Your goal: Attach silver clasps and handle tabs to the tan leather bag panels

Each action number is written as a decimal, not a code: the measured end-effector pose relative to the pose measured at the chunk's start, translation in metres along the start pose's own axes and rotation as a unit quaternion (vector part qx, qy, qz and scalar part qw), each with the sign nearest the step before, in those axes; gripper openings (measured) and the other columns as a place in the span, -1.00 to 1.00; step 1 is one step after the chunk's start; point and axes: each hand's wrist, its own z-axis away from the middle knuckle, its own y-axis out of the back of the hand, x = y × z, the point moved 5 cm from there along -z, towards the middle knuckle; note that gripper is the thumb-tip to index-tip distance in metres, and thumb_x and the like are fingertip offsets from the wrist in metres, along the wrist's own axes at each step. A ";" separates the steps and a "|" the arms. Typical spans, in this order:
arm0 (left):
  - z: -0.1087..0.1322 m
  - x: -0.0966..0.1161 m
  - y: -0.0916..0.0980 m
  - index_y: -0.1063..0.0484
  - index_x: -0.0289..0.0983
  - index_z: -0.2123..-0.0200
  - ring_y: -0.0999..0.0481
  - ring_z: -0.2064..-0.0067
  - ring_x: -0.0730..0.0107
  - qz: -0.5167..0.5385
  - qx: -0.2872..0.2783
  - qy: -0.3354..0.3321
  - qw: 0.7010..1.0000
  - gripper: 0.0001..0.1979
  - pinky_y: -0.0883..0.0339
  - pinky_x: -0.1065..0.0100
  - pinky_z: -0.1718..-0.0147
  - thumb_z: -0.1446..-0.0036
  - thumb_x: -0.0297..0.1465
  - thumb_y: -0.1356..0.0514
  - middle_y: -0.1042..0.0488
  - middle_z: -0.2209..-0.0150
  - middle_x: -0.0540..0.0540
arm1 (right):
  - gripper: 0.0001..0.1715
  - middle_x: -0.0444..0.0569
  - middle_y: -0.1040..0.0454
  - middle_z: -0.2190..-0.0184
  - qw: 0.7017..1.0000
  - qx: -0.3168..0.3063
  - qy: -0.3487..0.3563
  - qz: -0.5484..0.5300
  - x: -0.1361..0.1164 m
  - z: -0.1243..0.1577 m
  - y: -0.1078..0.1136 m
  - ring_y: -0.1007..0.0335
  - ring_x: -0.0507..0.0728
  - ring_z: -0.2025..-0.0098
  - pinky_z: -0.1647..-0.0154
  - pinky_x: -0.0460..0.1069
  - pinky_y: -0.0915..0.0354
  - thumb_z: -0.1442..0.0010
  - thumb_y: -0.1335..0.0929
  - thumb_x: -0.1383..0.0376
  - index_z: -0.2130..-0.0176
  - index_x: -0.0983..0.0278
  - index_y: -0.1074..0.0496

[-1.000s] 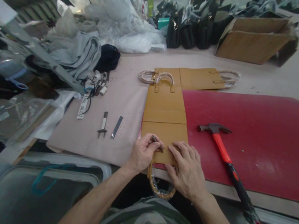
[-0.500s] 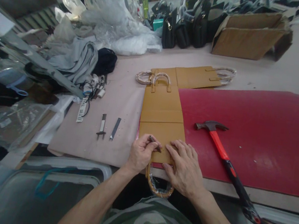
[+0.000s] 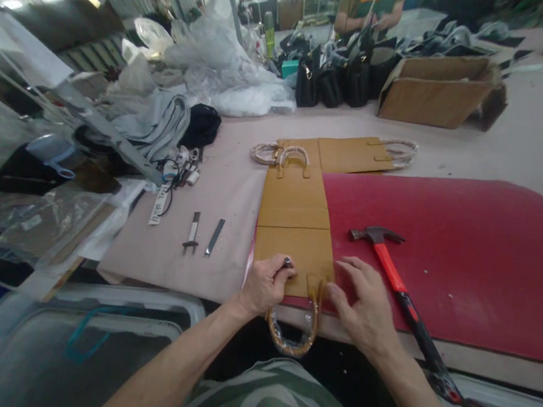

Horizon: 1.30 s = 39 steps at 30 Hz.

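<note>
A flat tan leather bag piece [image 3: 294, 220] lies half on the red mat [image 3: 470, 258], with a plastic-wrapped handle [image 3: 291, 331] hanging over the near table edge. My left hand [image 3: 264, 287] is closed around a small metal punch, held upright on the leather's near left corner. Just right of the handle strap, my right hand [image 3: 366, 304] hovers with fingers spread, holding nothing. A red-handled hammer [image 3: 393, 274] lies on the mat beside that hand.
Two small metal tools [image 3: 202, 237] lie on the pink paper to the left. More tan pieces [image 3: 359, 154] sit behind. A cardboard box [image 3: 438, 92], black bags [image 3: 339, 78] and plastic wrap [image 3: 224, 69] fill the far side. A person [image 3: 373, 2] stands beyond.
My right hand lifted off the leather and slid right toward the hammer. The left hand turned the punch upright. The view tilted up slightly.
</note>
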 end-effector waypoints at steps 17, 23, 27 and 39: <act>0.001 0.004 -0.005 -0.41 -0.23 0.37 -0.56 0.37 0.36 -0.044 -0.001 -0.033 0.998 -0.86 -0.38 0.41 0.35 -0.25 -0.48 -0.12 -0.54 0.42 -0.05 | -0.65 -0.24 -0.16 0.59 0.880 -0.145 -0.388 -0.234 0.003 -0.013 0.058 -0.04 0.00 0.68 0.69 -0.07 -0.09 -0.22 -0.23 -0.03 0.42 0.15 -0.15; 0.000 0.003 -0.006 -0.43 -0.22 0.35 -0.58 0.34 0.34 -0.056 -0.006 -0.026 0.998 -0.87 -0.40 0.40 0.31 -0.24 -0.49 -0.12 -0.55 0.40 -0.06 | -0.56 -0.22 -0.20 0.69 0.997 -0.044 -0.065 -0.027 -0.072 -0.021 0.090 -0.10 0.03 0.70 0.65 -0.06 0.04 -0.36 -0.19 -0.05 0.43 0.15 -0.19; 0.002 0.000 -0.006 -0.45 -0.22 0.31 -0.58 0.36 0.35 -0.054 -0.006 -0.029 0.998 -0.87 -0.40 0.41 0.33 -0.23 -0.51 -0.12 -0.56 0.40 -0.06 | -0.59 -0.23 -0.18 0.73 0.988 -0.066 0.088 0.105 -0.090 -0.018 0.086 -0.06 0.04 0.75 0.63 -0.01 0.19 -0.43 -0.13 0.08 0.43 0.14 -0.17; 0.002 -0.002 -0.009 -0.44 -0.22 0.32 -0.57 0.35 0.34 -0.057 -0.016 -0.034 0.998 -0.87 -0.38 0.40 0.33 -0.24 -0.49 -0.11 -0.54 0.40 -0.06 | -0.68 -0.25 -0.21 0.72 0.983 -0.009 0.127 0.129 -0.104 -0.025 0.103 -0.06 0.03 0.77 0.65 -0.02 0.15 -0.44 -0.17 0.15 0.38 0.14 -0.18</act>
